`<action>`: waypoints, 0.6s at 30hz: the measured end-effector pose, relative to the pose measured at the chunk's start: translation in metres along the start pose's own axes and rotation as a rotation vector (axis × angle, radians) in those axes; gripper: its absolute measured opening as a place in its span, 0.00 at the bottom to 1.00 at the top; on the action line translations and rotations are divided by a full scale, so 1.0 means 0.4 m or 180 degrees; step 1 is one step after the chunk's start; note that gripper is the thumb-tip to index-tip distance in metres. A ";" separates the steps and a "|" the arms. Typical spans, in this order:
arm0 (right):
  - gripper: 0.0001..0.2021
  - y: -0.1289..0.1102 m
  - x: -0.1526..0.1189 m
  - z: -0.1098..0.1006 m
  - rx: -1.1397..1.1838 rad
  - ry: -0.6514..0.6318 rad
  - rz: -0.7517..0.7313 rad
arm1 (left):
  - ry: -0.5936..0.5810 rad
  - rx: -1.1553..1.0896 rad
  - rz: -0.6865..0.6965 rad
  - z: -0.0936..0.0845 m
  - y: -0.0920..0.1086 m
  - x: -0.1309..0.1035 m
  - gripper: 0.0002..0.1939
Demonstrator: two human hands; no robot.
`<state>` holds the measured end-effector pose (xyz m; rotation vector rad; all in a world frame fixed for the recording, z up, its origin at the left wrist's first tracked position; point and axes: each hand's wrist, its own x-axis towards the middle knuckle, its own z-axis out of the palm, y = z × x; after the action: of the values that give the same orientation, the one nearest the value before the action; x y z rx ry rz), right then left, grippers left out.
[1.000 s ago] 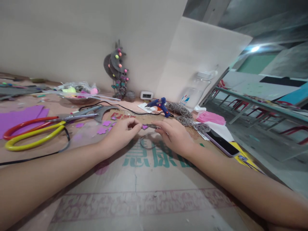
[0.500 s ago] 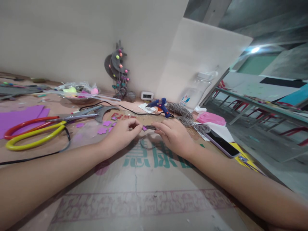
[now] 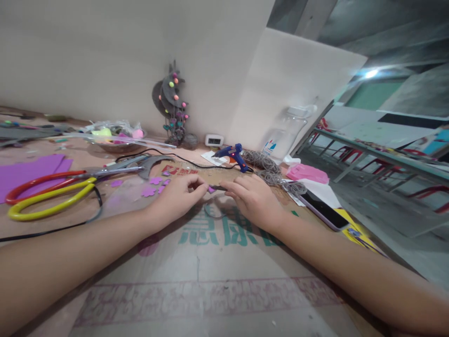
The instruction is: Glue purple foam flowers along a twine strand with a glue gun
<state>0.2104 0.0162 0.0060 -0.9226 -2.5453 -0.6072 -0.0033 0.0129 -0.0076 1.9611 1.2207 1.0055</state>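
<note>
Over the cardboard sheet, the fingertips of my left hand and my right hand pinch close together. A thin dark grey cord stretches between them, and part of it loops down below. Against my left fingertips shows a small purple foam piece; its full shape is hidden. Both hands are closed. Purple foam flowers lie just left of my left hand. Beyond my right hand, a blue glue gun with a lit red light rests near the wall.
Scissors with red and yellow handles and purple foam sheets lie left. A bowl, a hanging moon ornament and a small clock line the wall. Right are grey cord bundles, a bottle and a phone.
The cord between my fingertips has turned slightly, and the purple piece shows a little lower. Both hands remain almost in the same place.
</note>
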 end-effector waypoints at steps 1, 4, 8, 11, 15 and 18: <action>0.12 0.000 -0.001 0.000 -0.0022 -0.0010 -0.0020 | 0.0006 0.0011 0.0001 0.000 -0.001 0.000 0.11; 0.13 0.000 -0.002 -0.003 -0.0015 -0.0047 -0.0068 | -0.0012 0.0026 0.0018 0.000 -0.004 0.000 0.11; 0.12 -0.008 0.000 -0.007 0.0378 0.0149 0.0123 | -0.0043 -0.0012 0.0007 0.000 -0.007 0.003 0.11; 0.13 -0.010 0.001 0.000 0.1105 0.0415 0.0694 | 0.0030 0.0007 -0.0038 0.000 -0.007 0.004 0.13; 0.14 0.000 0.003 0.023 0.1791 0.0588 0.1480 | 0.0059 -0.0017 -0.0031 -0.003 -0.002 0.001 0.13; 0.14 0.011 0.008 0.037 0.1948 0.0632 0.1745 | 0.0010 -0.0056 0.0017 -0.005 0.007 -0.002 0.13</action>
<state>0.2083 0.0284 -0.0037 -1.1675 -1.9709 0.2236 -0.0039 0.0113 -0.0044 1.9509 1.2050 1.0191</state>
